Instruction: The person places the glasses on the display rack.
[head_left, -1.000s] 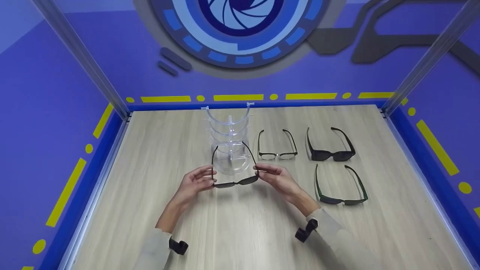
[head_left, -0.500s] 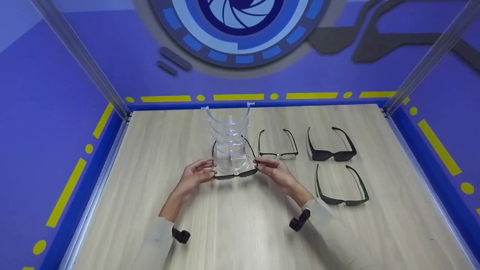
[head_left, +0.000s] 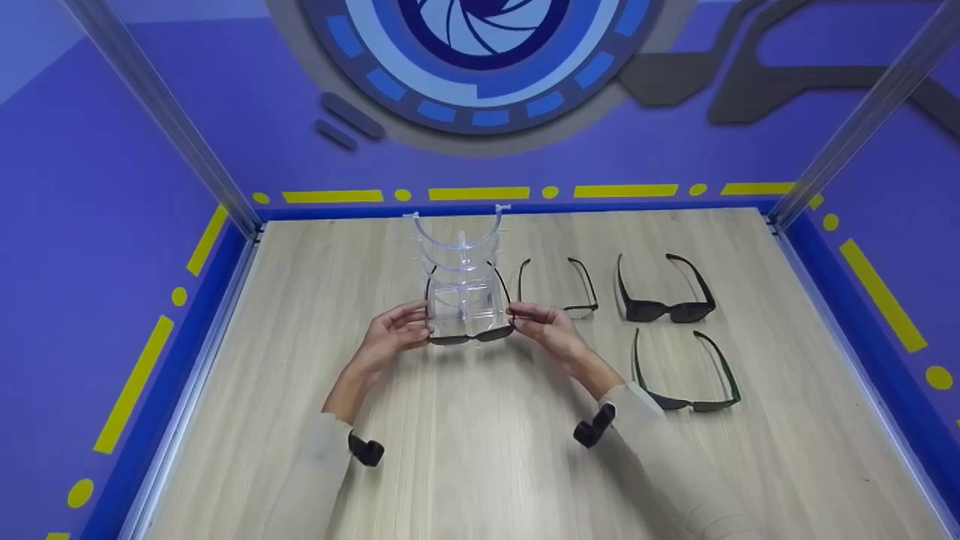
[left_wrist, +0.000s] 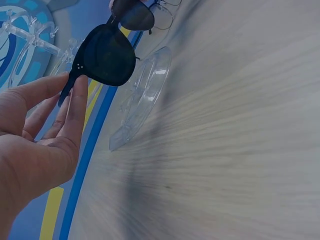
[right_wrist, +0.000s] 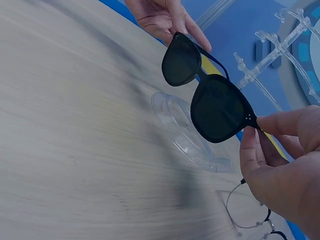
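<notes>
A pair of black sunglasses (head_left: 491,334) is held up by both hands, lenses toward me and temples pointing away. My left hand (head_left: 388,337) pinches the frame near its left hinge; in the left wrist view, thumb and fingers grip that corner beside the dark lens (left_wrist: 107,55). My right hand (head_left: 553,334) pinches the opposite hinge, as the right wrist view shows beside the other lens (right_wrist: 220,107). Directly beyond is a clear plastic glasses stand (head_left: 463,247) with several curved tiers. The temples reach along both sides of its lower part; whether they touch it I cannot tell.
Right of the stand lie thin-framed clear glasses (head_left: 581,307), partly hidden by my right hand. Farther right are thick black sunglasses (head_left: 670,311), with green-sided sunglasses (head_left: 712,406) nearer me, close to my right sleeve. Blue panels (head_left: 525,165) border the wooden table (head_left: 480,465).
Both hands have moved forward with the sunglasses, bringing them closer to the stand. My right hand now covers part of the clear glasses. The other eyewear and the stand stay in place.
</notes>
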